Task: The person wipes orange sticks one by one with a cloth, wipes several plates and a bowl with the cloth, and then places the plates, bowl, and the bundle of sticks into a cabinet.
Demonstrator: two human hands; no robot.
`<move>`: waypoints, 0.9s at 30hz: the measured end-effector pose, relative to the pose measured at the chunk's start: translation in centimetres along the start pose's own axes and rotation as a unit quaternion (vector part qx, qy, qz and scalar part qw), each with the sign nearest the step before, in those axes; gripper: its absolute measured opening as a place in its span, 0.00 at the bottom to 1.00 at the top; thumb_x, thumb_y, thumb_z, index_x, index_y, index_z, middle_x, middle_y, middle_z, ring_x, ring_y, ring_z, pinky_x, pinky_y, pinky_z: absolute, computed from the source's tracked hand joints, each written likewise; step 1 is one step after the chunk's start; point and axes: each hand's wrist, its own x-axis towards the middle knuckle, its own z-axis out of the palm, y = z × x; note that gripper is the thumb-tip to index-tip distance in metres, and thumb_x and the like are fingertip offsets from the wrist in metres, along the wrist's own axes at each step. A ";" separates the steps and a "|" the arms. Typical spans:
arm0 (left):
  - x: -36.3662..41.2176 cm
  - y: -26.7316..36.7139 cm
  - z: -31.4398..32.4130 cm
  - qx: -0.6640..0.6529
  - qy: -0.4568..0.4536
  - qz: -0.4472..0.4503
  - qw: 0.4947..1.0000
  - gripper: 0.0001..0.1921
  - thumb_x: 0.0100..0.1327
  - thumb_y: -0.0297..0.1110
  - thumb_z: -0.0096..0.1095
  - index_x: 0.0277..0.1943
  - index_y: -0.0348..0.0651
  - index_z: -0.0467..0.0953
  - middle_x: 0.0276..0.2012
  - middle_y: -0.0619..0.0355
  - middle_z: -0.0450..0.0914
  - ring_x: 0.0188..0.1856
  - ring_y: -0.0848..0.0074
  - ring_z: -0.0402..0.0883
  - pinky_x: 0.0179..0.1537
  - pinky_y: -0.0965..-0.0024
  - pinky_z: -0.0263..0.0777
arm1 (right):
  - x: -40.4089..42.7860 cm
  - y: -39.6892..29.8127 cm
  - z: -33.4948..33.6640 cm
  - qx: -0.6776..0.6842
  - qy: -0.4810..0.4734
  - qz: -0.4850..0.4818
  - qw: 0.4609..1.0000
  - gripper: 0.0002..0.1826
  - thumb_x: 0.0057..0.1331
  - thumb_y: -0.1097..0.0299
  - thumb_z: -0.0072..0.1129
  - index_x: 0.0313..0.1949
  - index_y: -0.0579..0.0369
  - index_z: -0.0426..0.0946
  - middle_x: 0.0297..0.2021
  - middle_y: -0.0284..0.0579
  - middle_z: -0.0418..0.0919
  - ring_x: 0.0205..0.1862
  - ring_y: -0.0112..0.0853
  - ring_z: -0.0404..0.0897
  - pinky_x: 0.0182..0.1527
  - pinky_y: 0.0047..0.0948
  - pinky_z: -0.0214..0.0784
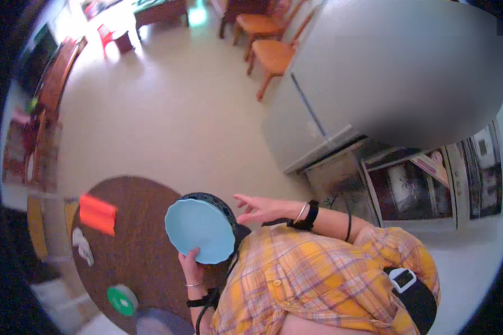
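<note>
My left hand (191, 268) grips a light blue dish with a scalloped rim (201, 230) at its lower edge, thumb on the inner face. Behind the dish shows the rim of a dark, speckled round object (211, 198); whether my left hand also bears it cannot be told. My right hand (253, 208) is raised to the right of the dish, fingers spread and holding nothing, a little apart from it. The dish is above the edge of a round brown table (138, 259).
On the table lie an orange-red folded item (97, 214), a white crumpled cloth or tissue (82, 247) and a round container with a green top (121, 300). A large grey cabinet or fridge (306, 109), wooden chairs (274, 54) and a glass-fronted cabinet (410, 192) stand around.
</note>
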 end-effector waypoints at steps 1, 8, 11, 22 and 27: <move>0.0 1.1 1.7 0.032 -0.056 0.009 0.998 0.21 0.48 0.20 0.54 0.49 0.31 0.67 0.43 0.54 0.74 0.44 0.68 0.75 0.46 0.66 0.70 | -1.0 0.3 -0.1 0.069 0.002 -0.002 0.998 0.45 0.59 0.50 0.56 0.65 0.60 0.42 0.56 0.57 0.63 0.50 0.38 0.71 0.50 0.32 0.67; -0.6 2.8 10.4 0.116 -0.204 0.012 0.972 0.16 0.48 0.22 0.54 0.44 0.33 0.70 0.35 0.57 0.75 0.35 0.73 0.75 0.37 0.70 0.71 | -9.3 -0.9 -1.3 0.124 0.172 -0.052 0.976 0.45 0.56 0.53 0.62 0.64 0.59 0.45 0.48 0.52 0.69 0.46 0.35 0.72 0.49 0.33 0.67; -2.3 2.3 15.1 0.193 -0.230 0.008 0.954 0.15 0.48 0.23 0.54 0.42 0.35 0.70 0.34 0.59 0.75 0.34 0.76 0.74 0.35 0.72 0.70 | -13.1 2.7 -2.1 0.085 0.263 -0.018 0.961 0.40 0.55 0.58 0.62 0.61 0.60 0.52 0.46 0.52 0.72 0.44 0.35 0.74 0.47 0.34 0.68; -10.7 -0.9 34.4 0.294 -0.500 0.033 0.814 0.14 0.51 0.28 0.55 0.41 0.31 0.69 0.30 0.55 0.75 0.24 0.75 0.76 0.20 0.77 0.70 | -31.3 4.1 -3.4 0.003 0.620 -0.036 0.784 0.22 0.59 0.67 0.46 0.52 0.64 0.64 0.41 0.54 0.75 0.42 0.39 0.75 0.48 0.38 0.66; -16.0 0.0 41.5 0.278 -0.584 0.025 0.762 0.16 0.54 0.32 0.56 0.43 0.31 0.68 0.30 0.54 0.76 0.24 0.75 0.76 0.20 0.77 0.70 | -37.9 1.8 -4.1 -0.035 0.736 0.015 0.675 0.21 0.57 0.71 0.46 0.51 0.64 0.64 0.35 0.53 0.74 0.37 0.36 0.74 0.42 0.34 0.66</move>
